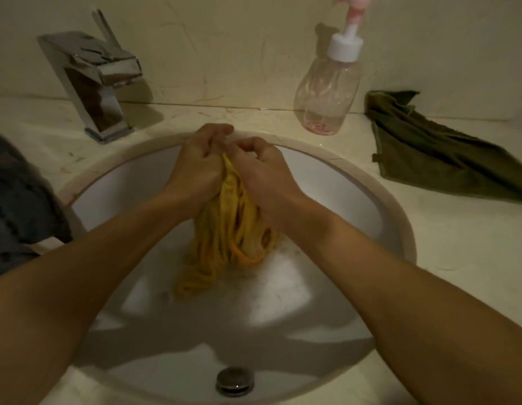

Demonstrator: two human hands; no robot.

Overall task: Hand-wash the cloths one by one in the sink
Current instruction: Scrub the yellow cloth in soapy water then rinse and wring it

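Hands at the far side of an oval white sink (382, 200), seen from the head camera. We see the left hand (195, 165) and the right hand (262, 173) side by side, fingers (216, 131) of both curled tight around the bunched upper end of 1 yellow cloth (227, 229). From this grip the cloth hangs in wet folds, and its lower end rests on the sink floor amid faint suds. We note a round metal drain plug (235, 380) at the near side of the basin, well apart from the cloth. On the pale tabletop (458, 244) to the right lies 1 crumpled green cloth (435, 153), just beside a clear pump bottle (329, 92) with a little pink liquid at its base. We find a chrome tap (93, 80) at the back left, its spout toward the basin, and a dark cloth (17, 206) at the left edge, partly out of view.
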